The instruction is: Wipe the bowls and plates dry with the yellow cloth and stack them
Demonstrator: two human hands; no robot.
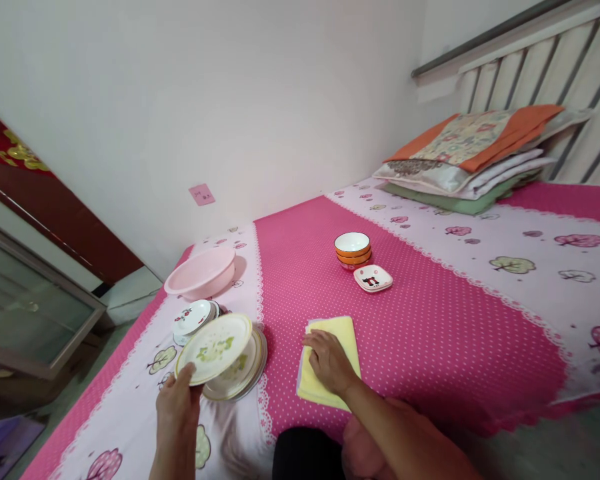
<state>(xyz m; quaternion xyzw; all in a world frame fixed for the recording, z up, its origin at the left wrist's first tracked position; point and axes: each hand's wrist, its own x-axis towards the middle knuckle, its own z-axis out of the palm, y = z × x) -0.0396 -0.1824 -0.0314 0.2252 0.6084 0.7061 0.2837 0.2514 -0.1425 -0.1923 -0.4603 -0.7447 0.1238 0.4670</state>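
My left hand (179,393) is closed on the near rim of a white plate (213,348) with a yellow-green edge and a green leaf pattern. The plate is tilted and held above a stack of similar plates (261,360) on the bed. On a folded yellow cloth (333,393) rests my right hand (329,360), its fingers slightly bent and apart. The cloth lies flat, with no bunching visible under the fingers. Behind the held plate is another stack of small white plates (193,317) with red flowers.
A pink basin (200,275) stands near the wall at the left. Stacked orange bowls (353,251) and small square dishes (373,279) with a cartoon print sit farther back on the pink bedspread (430,333). Folded bedding and pillows (470,153) are piled by the white headboard (545,80).
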